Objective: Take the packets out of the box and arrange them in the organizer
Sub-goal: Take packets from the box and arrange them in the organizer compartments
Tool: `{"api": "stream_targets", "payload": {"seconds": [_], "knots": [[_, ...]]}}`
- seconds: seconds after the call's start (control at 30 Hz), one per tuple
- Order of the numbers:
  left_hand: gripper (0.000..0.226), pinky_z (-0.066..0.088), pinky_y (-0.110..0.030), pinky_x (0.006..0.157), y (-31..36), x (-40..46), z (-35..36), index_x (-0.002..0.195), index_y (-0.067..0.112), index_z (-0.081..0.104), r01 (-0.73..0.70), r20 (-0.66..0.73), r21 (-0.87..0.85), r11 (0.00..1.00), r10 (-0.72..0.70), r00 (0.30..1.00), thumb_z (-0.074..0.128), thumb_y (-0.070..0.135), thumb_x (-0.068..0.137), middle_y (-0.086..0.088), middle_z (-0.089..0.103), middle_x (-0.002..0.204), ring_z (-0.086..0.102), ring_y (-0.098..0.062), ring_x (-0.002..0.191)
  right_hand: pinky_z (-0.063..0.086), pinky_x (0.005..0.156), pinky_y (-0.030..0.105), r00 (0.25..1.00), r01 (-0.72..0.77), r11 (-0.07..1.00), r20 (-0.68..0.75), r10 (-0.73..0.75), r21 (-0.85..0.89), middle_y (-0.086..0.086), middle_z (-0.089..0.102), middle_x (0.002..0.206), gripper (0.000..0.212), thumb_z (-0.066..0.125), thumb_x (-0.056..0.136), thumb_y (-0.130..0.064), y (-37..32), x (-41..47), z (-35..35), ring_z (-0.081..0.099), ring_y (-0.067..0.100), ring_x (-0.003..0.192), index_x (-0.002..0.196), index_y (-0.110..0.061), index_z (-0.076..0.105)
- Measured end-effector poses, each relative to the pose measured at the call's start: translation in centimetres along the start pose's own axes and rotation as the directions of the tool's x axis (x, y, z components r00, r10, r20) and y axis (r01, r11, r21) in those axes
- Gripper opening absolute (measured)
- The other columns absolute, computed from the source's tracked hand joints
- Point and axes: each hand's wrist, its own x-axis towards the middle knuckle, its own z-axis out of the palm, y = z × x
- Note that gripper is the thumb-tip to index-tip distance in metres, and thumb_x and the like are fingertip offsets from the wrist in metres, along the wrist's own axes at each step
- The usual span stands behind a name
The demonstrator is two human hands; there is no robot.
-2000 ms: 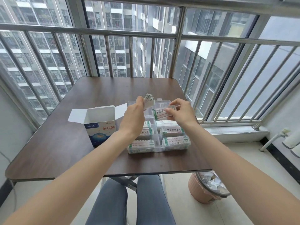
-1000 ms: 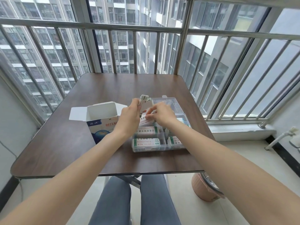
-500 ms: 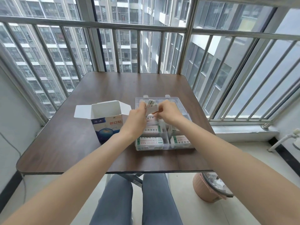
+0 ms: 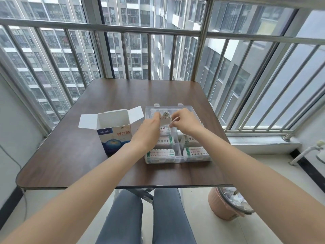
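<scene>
A white and blue cardboard box (image 4: 116,136) stands open on the brown table (image 4: 70,152), its flaps spread. Right of it sits a clear plastic organizer (image 4: 179,159) whose compartments hold stacks of white packets (image 4: 162,153) with green print. My left hand (image 4: 149,128) grips a small bundle of packets (image 4: 166,118) above the organizer's far left part. My right hand (image 4: 186,123) is close beside it and pinches a single packet at the edge of that bundle. The organizer's rear compartments are partly hidden by both hands.
The organizer's clear lid (image 4: 167,107) lies open behind it. Metal window bars (image 4: 202,34) fence the table's far and right sides. A pink waste bin (image 4: 226,205) stands on the floor at the right. My knees (image 4: 146,217) are under the table's near edge.
My right hand put a packet down into the organizer, then came back up to the bundle in my left hand and now pinches another packet there. The camera shifted slightly.
</scene>
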Motion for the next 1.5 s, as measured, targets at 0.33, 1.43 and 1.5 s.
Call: {"api": "stream_targets", "payload": {"seconds": [0.33, 1.43, 1.5], "knots": [[0.026, 0.034, -0.035, 0.061, 0.1, 0.5, 0.0, 0.104, 0.011, 0.036, 0.040, 0.017, 0.003, 0.999, -0.040, 0.999, 0.031, -0.010, 0.089, -0.012, 0.044, 0.084, 0.043, -0.031, 0.071, 0.031, 0.034, 0.012, 0.984, -0.174, 0.969, 0.077, 0.162, 0.176, 0.015, 0.072, 0.092, 0.024, 0.047, 0.088, 0.000, -0.9, -1.0, -0.8, 0.054, 0.009, 0.055, 0.099, 0.004, 0.068], [0.014, 0.057, -0.035, 0.064, 2.4, 0.7, -0.6, 0.097, 0.003, 0.054, -0.054, -0.159, -0.514, 0.856, -0.033, 0.987, 0.047, 0.015, 0.098, -0.003, 0.063, 0.099, 0.068, -0.012, 0.065, 0.056, 0.057, 0.018, 0.970, -0.098, 0.675, -0.081, 0.229, 0.731, 0.016, 0.068, 0.080, 0.008, 0.070, 0.081, -0.001, 2.3, -2.8, -3.5, 0.068, 0.015, 0.061, 0.086, 0.000, 0.065], [0.010, 0.054, -0.033, 0.062, 2.1, 0.7, -0.4, 0.091, 0.007, 0.049, -0.057, -0.195, -0.416, 0.907, -0.027, 0.980, 0.043, 0.010, 0.099, -0.006, 0.065, 0.095, 0.067, -0.017, 0.068, 0.058, 0.065, 0.020, 0.973, -0.081, 0.630, -0.077, 0.219, 0.772, 0.017, 0.068, 0.080, 0.005, 0.069, 0.082, -0.001, 2.4, -2.7, -3.5, 0.069, 0.020, 0.069, 0.083, 0.000, 0.065]]}}
